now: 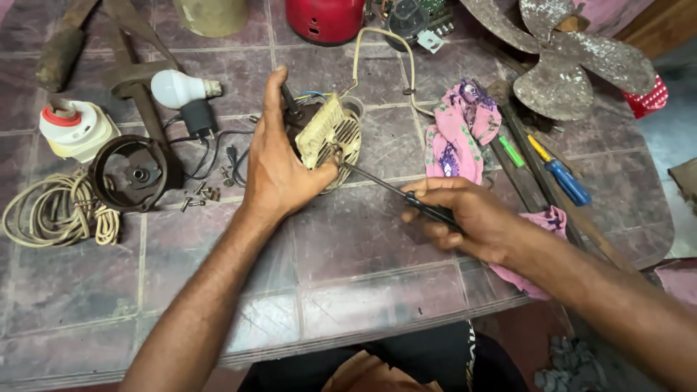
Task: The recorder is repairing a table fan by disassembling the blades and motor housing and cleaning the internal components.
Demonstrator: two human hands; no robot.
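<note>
My left hand [279,163] grips a small fan motor [328,134] with a cream slotted housing, tilted up off the tiled table [348,247]. A cream cord [385,58] runs from the motor toward the far edge. My right hand [465,218] holds a black-handled screwdriver [392,190]. Its thin shaft points left and its tip touches the motor's lower front edge, right by my left thumb.
A dark round motor cover [134,173], loose screws [200,196], a coiled cream cable [54,214], a white bulb [178,87] and a black plug [197,116] lie left. A pink cloth [454,134], blue-handled screwdriver [563,178] and dusty fan blade [573,54] lie right.
</note>
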